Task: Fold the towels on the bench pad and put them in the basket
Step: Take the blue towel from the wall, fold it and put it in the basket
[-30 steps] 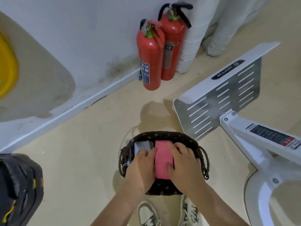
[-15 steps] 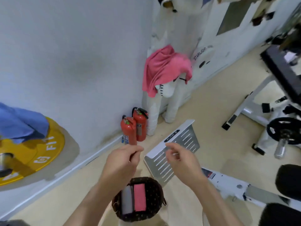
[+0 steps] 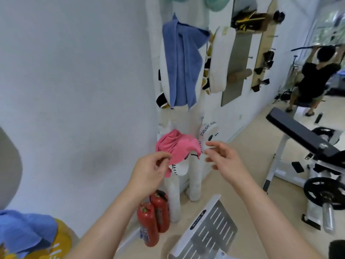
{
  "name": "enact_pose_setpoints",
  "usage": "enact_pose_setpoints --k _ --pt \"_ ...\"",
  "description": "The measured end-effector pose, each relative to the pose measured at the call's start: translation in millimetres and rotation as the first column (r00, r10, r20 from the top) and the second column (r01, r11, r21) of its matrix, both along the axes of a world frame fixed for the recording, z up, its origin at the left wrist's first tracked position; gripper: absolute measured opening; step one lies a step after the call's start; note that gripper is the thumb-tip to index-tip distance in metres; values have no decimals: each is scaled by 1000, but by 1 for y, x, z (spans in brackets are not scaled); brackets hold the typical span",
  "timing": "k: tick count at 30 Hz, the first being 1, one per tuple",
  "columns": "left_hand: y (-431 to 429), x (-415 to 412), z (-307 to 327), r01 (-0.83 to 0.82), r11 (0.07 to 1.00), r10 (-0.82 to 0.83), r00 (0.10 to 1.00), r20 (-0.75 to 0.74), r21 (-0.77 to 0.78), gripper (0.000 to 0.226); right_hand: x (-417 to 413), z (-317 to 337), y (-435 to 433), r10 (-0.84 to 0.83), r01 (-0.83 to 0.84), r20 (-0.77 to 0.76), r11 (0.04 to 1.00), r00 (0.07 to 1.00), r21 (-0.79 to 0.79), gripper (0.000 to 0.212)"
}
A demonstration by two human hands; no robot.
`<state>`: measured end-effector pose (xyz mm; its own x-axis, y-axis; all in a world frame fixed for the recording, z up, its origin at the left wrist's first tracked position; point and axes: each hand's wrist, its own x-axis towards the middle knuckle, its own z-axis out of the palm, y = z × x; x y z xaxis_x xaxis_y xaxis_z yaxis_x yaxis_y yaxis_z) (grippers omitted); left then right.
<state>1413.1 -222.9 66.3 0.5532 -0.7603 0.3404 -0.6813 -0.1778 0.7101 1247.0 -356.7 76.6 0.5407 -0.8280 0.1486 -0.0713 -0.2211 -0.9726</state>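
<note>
Bench pad [image 3: 298, 134], black, tilted, at right, bare on its visible part. Blue towel [image 3: 182, 68] hangs over white wall pads [image 3: 220, 68]. Second blue towel [image 3: 24, 231] lies bunched on a yellow plate [image 3: 59, 243], lower left. Pink towel [image 3: 176, 146] draped on a white bag [image 3: 195, 176]. Right hand [image 3: 224, 161]: fingers spread, holding nothing. Left hand [image 3: 149, 171]: fingers curled, overlapping the pink towel's edge; cannot tell if it pinches it.

A single head-worn camera faces forward along the white painted wall [image 3: 74, 81], left hand [image 3: 149, 171] and right hand [image 3: 225, 163] close below centre.
</note>
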Motion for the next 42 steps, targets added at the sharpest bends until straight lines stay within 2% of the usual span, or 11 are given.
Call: enact_pose_setpoints --k 7,14,18,21,24,26,29,32,37,40,42 --pt "-134 29 78 -68 990 83 989 124 -122 24 60 72 -130 76 -64 97 990 992 -123 40" --pt "-244 81 195 -247 885 347 915 205 -394 61 133 180 -241 162 -131 124 966 979 -223 95" --pt "-274 99 237 -347 855 399 914 64 -385 68 169 209 -279 119 -87 215 984 969 -156 108" --pt "-288 115 251 -410 849 413 908 -67 -334 64 193 219 -300 50 6 300 983 953 -183 83" --pt "-296 129 263 -432 841 412 902 -130 -325 34 208 231 -313 47 54 344 959 938 -279 42" --pt "-300 134 270 -441 831 440 894 -82 -339 14 213 240 -319 57 65 375 950 925 -305 26" --pt "-304 139 279 -488 782 536 844 19 -388 14 220 250 -330 109 58 402 922 909 -382 3" --pt "-309 137 291 -383 710 451 892 -36 -592 26 216 253 -335 328 -198 516 936 791 -292 18" --pt "-305 120 315 -91 584 27 995 -93 -806 34 192 247 -350 482 -633 719 770 501 -76 40" --pt "-297 97 320 -59 526 -167 971 -171 -848 34 185 241 -358 426 -648 735 762 527 23 33" --pt "-288 79 314 -60 554 -158 972 -175 -830 29 185 237 -356 408 -625 720 779 561 45 21"
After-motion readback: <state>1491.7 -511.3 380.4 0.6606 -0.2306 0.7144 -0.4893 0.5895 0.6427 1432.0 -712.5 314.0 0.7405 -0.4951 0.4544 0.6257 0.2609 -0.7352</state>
